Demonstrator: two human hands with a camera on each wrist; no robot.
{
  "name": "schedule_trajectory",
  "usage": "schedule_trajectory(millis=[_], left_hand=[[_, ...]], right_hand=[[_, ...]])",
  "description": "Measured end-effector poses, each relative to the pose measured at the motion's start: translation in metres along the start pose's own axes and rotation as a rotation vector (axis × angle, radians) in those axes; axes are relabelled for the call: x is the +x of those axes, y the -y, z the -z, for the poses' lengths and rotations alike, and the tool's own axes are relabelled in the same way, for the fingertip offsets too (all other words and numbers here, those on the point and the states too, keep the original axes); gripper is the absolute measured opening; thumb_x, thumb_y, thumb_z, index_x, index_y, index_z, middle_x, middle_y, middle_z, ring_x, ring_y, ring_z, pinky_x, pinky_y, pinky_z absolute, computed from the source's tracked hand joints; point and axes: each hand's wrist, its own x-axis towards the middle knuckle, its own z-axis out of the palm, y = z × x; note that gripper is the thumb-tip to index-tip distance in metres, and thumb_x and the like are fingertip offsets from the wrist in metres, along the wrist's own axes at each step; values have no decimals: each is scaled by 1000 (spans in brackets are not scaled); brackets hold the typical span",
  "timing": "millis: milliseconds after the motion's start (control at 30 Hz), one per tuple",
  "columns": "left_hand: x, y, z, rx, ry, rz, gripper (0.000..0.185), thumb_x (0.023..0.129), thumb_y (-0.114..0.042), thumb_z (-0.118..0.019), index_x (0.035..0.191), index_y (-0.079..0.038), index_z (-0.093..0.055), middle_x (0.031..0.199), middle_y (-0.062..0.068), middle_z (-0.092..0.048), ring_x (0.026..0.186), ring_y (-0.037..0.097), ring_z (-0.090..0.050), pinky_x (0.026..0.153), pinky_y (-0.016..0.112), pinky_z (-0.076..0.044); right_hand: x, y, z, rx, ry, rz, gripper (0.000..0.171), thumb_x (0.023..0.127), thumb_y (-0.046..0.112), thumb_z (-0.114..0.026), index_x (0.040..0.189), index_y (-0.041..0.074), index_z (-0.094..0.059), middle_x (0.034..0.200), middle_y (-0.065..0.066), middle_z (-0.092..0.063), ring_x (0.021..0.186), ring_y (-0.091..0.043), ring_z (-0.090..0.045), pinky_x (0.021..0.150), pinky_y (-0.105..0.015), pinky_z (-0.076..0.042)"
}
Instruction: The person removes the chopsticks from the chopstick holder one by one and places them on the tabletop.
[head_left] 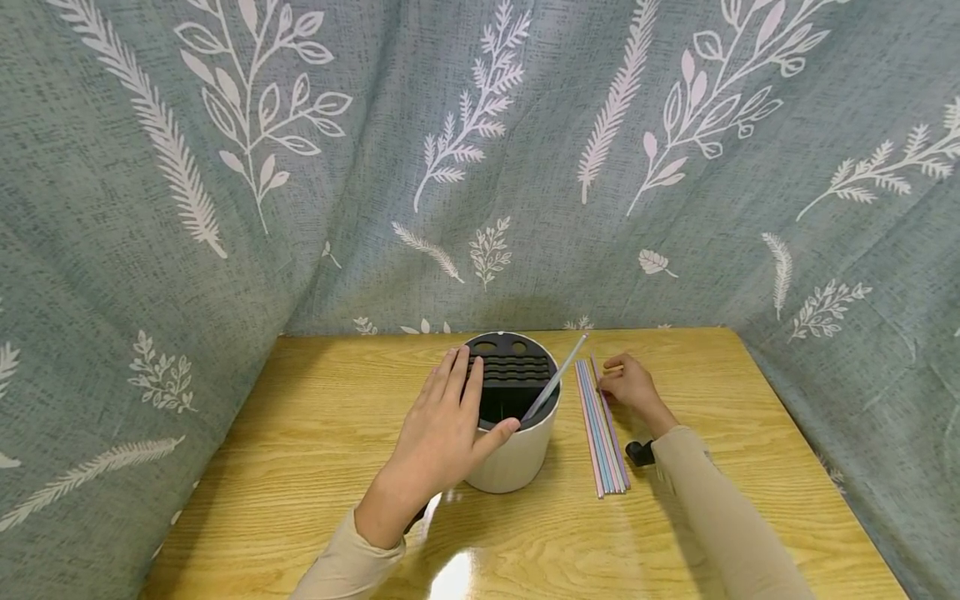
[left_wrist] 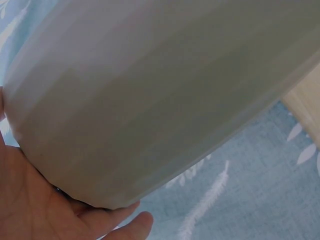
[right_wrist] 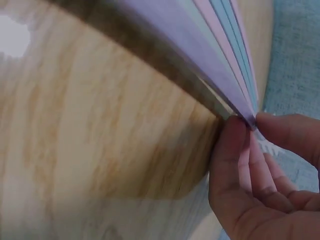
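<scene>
Looking down from the head view, we saw the purple stick [head_left: 613,433] on the wooden table [head_left: 720,400], at the right edge of a row of pastel sticks [head_left: 600,433] and to the right of the white holder [head_left: 506,471]. The right hand [head_left: 630,387] was much the nearer of the two; from its fingertips [right_wrist: 272,125], most of the stick ran back toward the person. We saw thumb and forefinger pinching it close to its far end, though we could not tell whether that end was raised off the wood. Its long axis ran from near to far, the far tip slanting a little left, on the holder's side, and the near tip slanting right. At the far end we noticed a narrow gap between it and the row. The left hand [head_left: 442,417] had its fingers straight, laid over the holder's left rim, with the thumb spread toward the near side; it pinched nothing that we could make out. In the holder's open black compartment we saw a pale blue stick [head_left: 557,375], tilted, its upper tip pointing right and away from the person.
</scene>
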Motion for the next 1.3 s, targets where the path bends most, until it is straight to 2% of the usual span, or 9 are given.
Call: schedule_trajectory(millis=[233,367,533,600,800,900,1033,1167,1300], left_hand=[[0,-1,1,2,2,3,92,100,-69,-30,156,3,-28,162,24,-19,150,36,-13,119,46,-17],[1,-1,0,2,8,5,91,100,-69,-29,156,3,-28,162,24,-18,150,36,-15,119,46,-17],[1,-1,0,0,15,9,92,100,-69,-29,156,3,-27,162,24,-17,151,35,-12,120,45,-15],[1,-1,0,-1,18,10,92,100,-70,-29,156,3,-27,162,24,-17,151,34,-10,120,45,-14],[1,-1,0,-4,12,7,91,100,-69,-29,156,3,-28,162,24,-17,151,35,-11,120,46,-16],[0,-1,1,-6,7,10,91,100,-69,-30,155,3,-29,162,24,-18,150,36,-12,119,47,-17],[0,-1,1,-6,9,13,91,100,-69,-30,155,3,-29,162,24,-18,151,35,-12,119,46,-17],[0,-1,1,1,14,12,92,100,-70,-29,156,3,-29,162,24,-18,151,35,-12,120,45,-16],[0,-1,1,1,8,7,91,100,-69,-30,155,3,-29,162,24,-18,151,35,-12,120,45,-17]], right_hand=[[-2,1,-1,3,-2,1,40,95,-2,-62,131,-12,-48,111,-30,-65,83,-30,-71,69,-38,-60],[-10,5,0,4,-30,49,40,96,0,-61,132,-11,-48,108,-28,-66,84,-34,-70,71,-40,-60],[-31,28,-1,136,-64,185,42,99,3,-62,136,-9,-47,112,-27,-63,95,-43,-66,79,-46,-58],[-43,42,-1,192,-78,258,41,98,3,-63,135,-8,-48,113,-28,-63,97,-43,-66,80,-44,-58],[-82,81,-3,343,-81,485,38,97,2,-66,131,-6,-52,108,-26,-66,90,-21,-70,79,-36,-58],[-97,95,-7,418,-55,606,36,95,-3,-66,129,-6,-54,105,-23,-67,89,-19,-70,79,-39,-58],[-108,105,-14,505,19,749,37,93,-13,-62,129,-9,-52,106,-19,-69,91,-24,-70,80,-40,-58],[-110,109,-20,543,82,820,40,91,-19,-59,129,-8,-52,109,-17,-69,98,-25,-69,84,-38,-57],[-110,113,-22,534,130,821,40,93,-15,-61,130,-1,-55,112,-24,-67,103,-26,-68,88,-37,-55]])
